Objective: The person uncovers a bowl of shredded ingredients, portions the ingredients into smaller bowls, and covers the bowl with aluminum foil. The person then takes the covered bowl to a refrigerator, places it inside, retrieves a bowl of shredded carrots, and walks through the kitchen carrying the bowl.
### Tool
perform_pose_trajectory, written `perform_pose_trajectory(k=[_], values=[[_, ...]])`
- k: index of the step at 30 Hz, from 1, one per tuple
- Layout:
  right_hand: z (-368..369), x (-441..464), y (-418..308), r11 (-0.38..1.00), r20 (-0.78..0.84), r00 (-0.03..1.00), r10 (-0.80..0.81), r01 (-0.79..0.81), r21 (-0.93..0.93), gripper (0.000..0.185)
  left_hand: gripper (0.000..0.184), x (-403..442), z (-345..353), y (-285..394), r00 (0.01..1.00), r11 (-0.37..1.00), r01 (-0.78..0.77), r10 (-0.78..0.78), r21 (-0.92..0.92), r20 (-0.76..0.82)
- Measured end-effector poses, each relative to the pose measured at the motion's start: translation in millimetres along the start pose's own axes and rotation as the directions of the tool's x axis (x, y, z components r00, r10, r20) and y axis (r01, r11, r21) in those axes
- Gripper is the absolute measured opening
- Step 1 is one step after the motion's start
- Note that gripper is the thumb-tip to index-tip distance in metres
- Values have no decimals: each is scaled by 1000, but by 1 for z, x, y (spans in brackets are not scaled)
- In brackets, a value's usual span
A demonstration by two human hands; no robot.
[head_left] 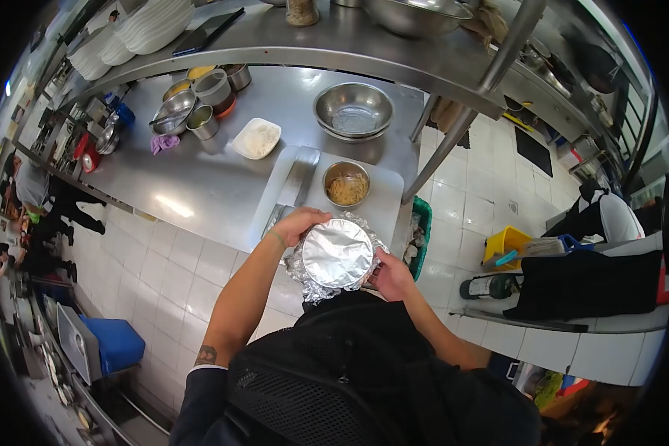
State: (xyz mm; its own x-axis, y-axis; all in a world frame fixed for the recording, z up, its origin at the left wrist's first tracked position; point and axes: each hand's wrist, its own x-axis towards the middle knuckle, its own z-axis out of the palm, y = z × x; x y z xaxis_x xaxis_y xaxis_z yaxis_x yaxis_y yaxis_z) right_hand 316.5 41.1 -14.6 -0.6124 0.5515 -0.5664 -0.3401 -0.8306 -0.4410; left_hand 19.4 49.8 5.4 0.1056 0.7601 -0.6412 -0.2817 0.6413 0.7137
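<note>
A round container covered in aluminum foil (338, 253) is held close to my body, its smooth top facing up and its crumpled foil edge sticking out around it. My left hand (303, 226) grips its upper left rim. On the lower right side, my right hand (392, 275) has its fingers closed on the foil edge. Just beyond lies a white cutting board (385, 195), bearing a small steel bowl (346, 167) of shredded yellowish food and a wide-bladed knife (302, 176). What the container is made of stays hidden under the foil.
Stacked steel bowls (353, 108), a white dish (257, 139) of pale food and several pots stand on the steel table (201, 175). A steel shelf (334, 58) crosses above. A green bin (422, 234) sits right of the board. Other people (33, 186) are at far left.
</note>
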Motion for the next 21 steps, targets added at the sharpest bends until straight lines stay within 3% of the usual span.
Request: perform_pose_trajectory(k=[2, 3, 7, 11, 17, 19, 21], values=[[-4, 5, -4, 997, 14, 1000, -23, 24, -71, 36, 27, 9, -5, -7, 1000, 1000, 2, -3, 29, 30], [-3, 5, -5, 990, 28, 998, -52, 55, -131, 35, 27, 7, -4, -8, 999, 999, -22, 23, -49, 29], [0, 5, -1, 991, 41, 995, -86, 90, -103, 35, 25, 4, 2, -10, 999, 984, -42, 44, -174, 8], [-2, 6, 0, 990, 46, 994, -96, 100, -97, 36, 24, 5, 2, -15, 996, 981, -83, 84, -174, -5], [10, 1, -19, 997, 13, 1000, -18, 19, -79, 37, 25, -5, 6, -2, 987, 987, -156, 154, -38, -51], [12, 9, -29, 997, 40, 999, 4, 0, -81, 36, 26, -4, 13, 11, 997, 985, -68, 74, 159, -38], [8, 27, -33, 987, 39, 999, 5, 2, -160, 30, 25, 2, 20, 17, 998, 983, -52, 57, 177, -22]])
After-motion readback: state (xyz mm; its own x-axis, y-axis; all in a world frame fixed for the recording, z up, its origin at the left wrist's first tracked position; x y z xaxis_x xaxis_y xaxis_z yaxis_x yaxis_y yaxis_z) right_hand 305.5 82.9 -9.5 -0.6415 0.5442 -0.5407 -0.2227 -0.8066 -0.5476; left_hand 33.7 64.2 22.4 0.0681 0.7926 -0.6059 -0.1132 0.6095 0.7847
